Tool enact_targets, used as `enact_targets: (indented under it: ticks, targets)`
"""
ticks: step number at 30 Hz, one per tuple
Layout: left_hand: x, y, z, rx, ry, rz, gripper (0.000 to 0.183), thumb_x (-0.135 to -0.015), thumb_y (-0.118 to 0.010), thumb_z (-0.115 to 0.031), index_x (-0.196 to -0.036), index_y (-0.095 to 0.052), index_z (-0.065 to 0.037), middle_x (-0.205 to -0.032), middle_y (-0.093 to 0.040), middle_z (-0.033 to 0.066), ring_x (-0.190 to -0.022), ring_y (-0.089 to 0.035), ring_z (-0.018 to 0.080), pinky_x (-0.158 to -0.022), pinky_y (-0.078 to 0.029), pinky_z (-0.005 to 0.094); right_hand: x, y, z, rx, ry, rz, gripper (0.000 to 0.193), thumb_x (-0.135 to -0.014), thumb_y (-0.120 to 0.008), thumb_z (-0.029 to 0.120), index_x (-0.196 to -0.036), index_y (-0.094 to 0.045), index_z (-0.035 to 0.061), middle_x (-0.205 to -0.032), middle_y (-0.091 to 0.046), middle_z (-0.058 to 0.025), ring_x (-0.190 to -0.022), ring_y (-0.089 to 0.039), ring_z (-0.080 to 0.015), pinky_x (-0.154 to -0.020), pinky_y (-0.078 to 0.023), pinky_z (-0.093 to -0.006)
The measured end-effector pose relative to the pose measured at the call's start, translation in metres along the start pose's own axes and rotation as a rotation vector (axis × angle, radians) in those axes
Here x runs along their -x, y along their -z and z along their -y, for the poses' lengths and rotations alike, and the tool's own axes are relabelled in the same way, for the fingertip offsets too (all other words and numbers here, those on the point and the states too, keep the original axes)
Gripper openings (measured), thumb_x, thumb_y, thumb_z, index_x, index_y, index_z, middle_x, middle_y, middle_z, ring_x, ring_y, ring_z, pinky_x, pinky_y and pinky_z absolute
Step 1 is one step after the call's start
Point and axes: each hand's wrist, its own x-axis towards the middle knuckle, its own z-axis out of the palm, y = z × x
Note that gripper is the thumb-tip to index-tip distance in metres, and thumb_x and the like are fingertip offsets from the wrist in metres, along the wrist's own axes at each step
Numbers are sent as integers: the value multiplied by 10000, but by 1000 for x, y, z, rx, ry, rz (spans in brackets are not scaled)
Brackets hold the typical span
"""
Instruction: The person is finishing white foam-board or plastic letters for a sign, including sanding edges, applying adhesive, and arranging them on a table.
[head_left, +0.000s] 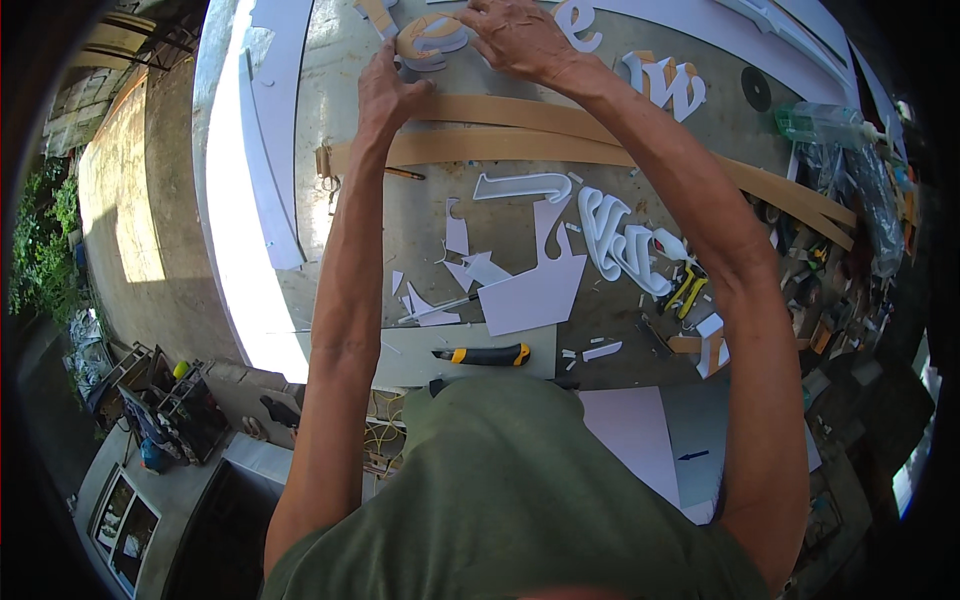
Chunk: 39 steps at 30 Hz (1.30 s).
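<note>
At the far edge of the table, a cut-out letter (432, 36) with a brown paper face and white sides lies between my hands. My left hand (385, 88) has its fingertips against the letter's left edge, its thumb sticking out to the side. From the right, my right hand (515, 38) curls its fingers onto the letter's upper right edge; its fingertips are partly hidden. Beside them are another brown-faced letter piece (376, 18), a white letter (580, 25) and a larger brown-and-white letter (664, 84).
Long brown strips (500, 145) cross the table below my hands. Nearer lie white scraps (535, 295), white letter outlines (615, 240), a black-and-yellow utility knife (483, 355) and yellow-handled pliers (687, 290). A green plastic bottle (822, 124) and clutter sit at right.
</note>
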Motion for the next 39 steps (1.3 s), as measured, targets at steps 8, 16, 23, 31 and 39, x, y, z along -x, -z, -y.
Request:
enact_targets:
  ticks: [8,16,23,31,39]
  targets:
    - [-3,-13,7,96,-61,40,742,-699,-757,-195,-1374,-503,-22,-1187,-653,190,-1010,-668,279,-858,-534,365,-27,-69,-25,27,33,-126,268,-804,-587,88,-1056,-602,-1,-1097,-583,-214,-1046,-571,-368,-918,-469,-487]
    - [-9,-30,-4,-205,-70,-326,596,-717,-800,-319,-1185,-626,6,-1017,-650,165,-917,-652,332,-822,-525,413,-44,-25,-29,33,-200,9,302,-755,-607,75,-1049,-583,8,-1056,-553,-203,-1036,-565,-356,-884,-467,-478]
    - [-27,-29,-14,-142,197,-16,517,-714,-769,-376,-1078,-676,-20,-995,-706,192,-970,-675,343,-866,-514,420,-31,-9,-39,131,-229,110,265,-777,-574,114,-1027,-612,35,-1091,-562,-183,-1050,-563,-353,-886,-454,-511]
    - [-24,-18,10,-95,274,82,540,-675,-789,-350,-1063,-692,13,-971,-720,189,-935,-693,315,-852,-525,385,-46,-12,-29,85,-238,156,260,-797,-564,121,-1033,-624,30,-1102,-568,-189,-1097,-547,-352,-890,-446,-546]
    - [2,28,39,423,301,-291,286,-848,-741,-151,-1057,-705,41,-891,-728,103,-758,-660,136,-696,-520,276,-52,-18,-29,48,-250,256,286,-817,-567,159,-1070,-641,47,-1142,-572,-190,-1136,-532,-355,-940,-413,-557]
